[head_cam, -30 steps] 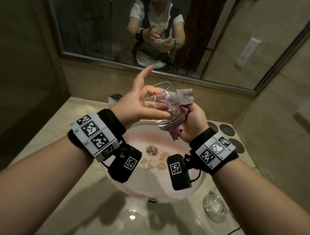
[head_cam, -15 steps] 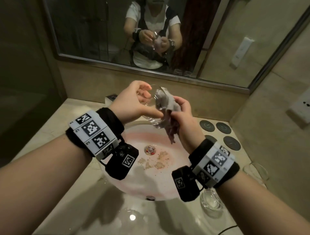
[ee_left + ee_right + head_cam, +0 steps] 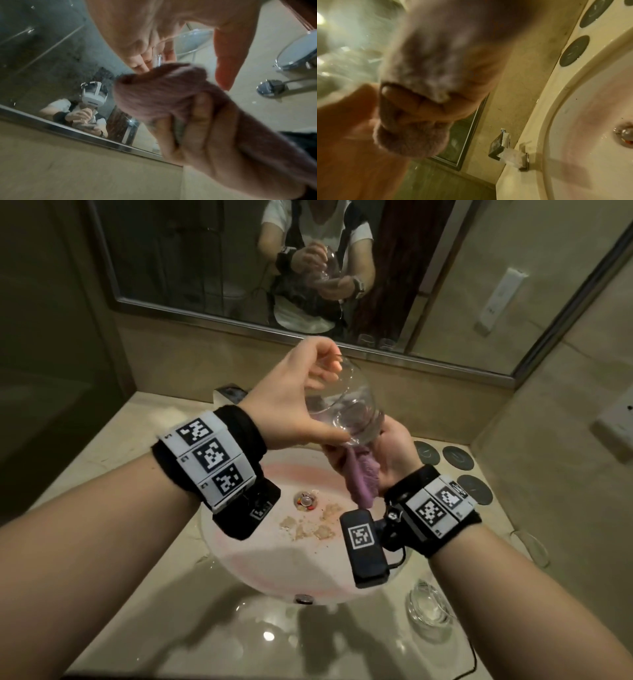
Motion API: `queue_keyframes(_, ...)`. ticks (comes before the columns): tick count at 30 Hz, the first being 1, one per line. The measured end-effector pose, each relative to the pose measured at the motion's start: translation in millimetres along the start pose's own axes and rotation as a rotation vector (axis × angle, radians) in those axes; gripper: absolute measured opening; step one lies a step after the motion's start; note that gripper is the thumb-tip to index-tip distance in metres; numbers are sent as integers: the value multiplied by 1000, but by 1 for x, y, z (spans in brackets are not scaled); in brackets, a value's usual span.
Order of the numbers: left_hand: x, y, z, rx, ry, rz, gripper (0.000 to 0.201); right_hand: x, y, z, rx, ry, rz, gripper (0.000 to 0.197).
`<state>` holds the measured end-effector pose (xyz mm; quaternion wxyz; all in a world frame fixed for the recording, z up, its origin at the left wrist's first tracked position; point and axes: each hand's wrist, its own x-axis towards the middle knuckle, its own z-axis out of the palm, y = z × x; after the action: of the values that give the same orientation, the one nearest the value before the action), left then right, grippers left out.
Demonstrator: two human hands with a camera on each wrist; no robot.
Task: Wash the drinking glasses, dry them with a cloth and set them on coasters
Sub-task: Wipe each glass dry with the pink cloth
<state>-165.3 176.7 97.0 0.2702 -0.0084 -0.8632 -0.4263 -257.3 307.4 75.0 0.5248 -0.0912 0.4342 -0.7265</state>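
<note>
Drinking glass (image 3: pixel 346 409) is gripped tilted by left hand (image 3: pixel 291 405) above the sink (image 3: pixel 274 570), so purple cloth (image 3: pixel 363 477), clutched in right hand (image 3: pixel 394 450) beneath it, can dry the base.

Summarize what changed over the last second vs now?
The left hand went from fingers splayed to curled round the glass, now tipped on its side. The cloth, bunched beside the rim before, now hangs below the glass from the right hand. Unchanged: both hands over the sink, coasters bare, another glass on the counter.
</note>
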Motion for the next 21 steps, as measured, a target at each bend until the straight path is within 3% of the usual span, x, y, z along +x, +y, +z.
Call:
queue_keyframes(5,-2,-3,-4,194,-64,116,85,-2,-9,2,-102,62,117,45)
queue_keyframes(10,-7,-7,-10,196,-31,67,82,-10,-15,2,-355,197,66,32)
queue_keyframes(12,-8,-10,-16,233,-2,-4,82,-18,-18,5,-506,257,-58,28)
queue_keyframes(14,-12,-14,-20,191,44,-123,82,-22,-20,4,-641,301,-283,20)
queue_keyframes(16,-16,-16,-21,21,70,-251,82,-28,-16,8,-902,307,-540,31)
queue_keyframes(19,-20,-19,-17,-245,115,-348,91,-27,8,16,-1261,69,-700,52)
queue_keyframes(21,-23,-16,-17,-333,112,-360,101,-21,25,19,-1298,-11,-822,55)
